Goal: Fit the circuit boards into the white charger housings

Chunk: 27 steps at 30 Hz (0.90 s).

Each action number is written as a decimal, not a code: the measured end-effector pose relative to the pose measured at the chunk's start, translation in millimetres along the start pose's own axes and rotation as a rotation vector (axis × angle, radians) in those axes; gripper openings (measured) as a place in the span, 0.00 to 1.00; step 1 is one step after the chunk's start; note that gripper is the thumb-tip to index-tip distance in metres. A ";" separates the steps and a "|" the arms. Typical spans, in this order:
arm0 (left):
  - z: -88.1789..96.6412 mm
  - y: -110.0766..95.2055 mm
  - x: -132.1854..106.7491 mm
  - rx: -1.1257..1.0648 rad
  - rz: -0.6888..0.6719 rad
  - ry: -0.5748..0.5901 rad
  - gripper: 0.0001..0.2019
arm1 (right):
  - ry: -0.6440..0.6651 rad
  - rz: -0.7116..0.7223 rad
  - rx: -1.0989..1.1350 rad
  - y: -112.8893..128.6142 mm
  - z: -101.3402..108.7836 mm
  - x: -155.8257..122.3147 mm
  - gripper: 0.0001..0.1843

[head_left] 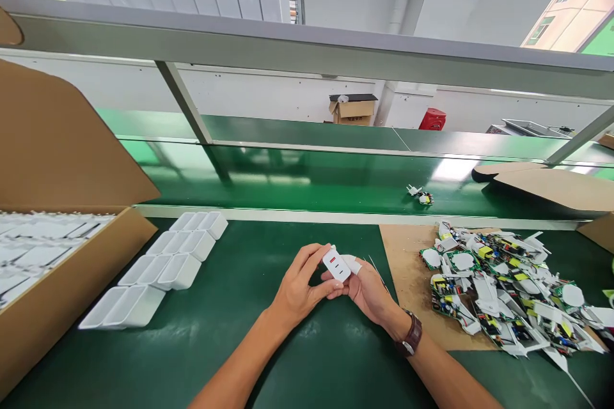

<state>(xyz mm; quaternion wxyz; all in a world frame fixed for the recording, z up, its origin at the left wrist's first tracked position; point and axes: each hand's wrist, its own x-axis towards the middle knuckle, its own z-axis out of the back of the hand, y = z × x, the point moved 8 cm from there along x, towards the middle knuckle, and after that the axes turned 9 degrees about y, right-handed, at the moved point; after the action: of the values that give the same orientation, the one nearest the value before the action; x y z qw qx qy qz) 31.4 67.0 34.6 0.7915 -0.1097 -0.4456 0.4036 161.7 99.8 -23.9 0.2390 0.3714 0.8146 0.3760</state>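
Observation:
A small white charger faceplate [336, 264] with port slots and a red mark is held up over the green table. My left hand [301, 281] pinches its left side between thumb and fingers. My right hand [367, 287] is closed at its lower right edge, the fingertips meeting those of the left. A white wrap [352, 263] covers the right thumb. Behind that hand a thin pointed metal thing [378, 272] sticks out; its kind and how it is held are hidden. A brown-strapped watch [411, 334] is on the right wrist.
White plastic trays [139, 307] stand in a row at left, beside an open carton [110, 249] of white parts. At right, circuit boards with white pieces [499, 287] are heaped on cardboard [403, 281]. Beyond lies a green conveyor belt [307, 179] with small parts [422, 196]; a metal rail [307, 45] crosses above.

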 end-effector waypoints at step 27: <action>-15.4 28.4 -5.5 -0.327 0.378 0.221 0.22 | -0.041 0.146 -1.014 -1.5 13.8 -0.6 0.50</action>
<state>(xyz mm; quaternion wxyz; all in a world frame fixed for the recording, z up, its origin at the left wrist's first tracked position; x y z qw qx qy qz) 26.8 84.2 7.2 0.7177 -0.3608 -0.3874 0.4524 170.6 104.7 -33.4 0.3781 0.2718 0.4968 0.7324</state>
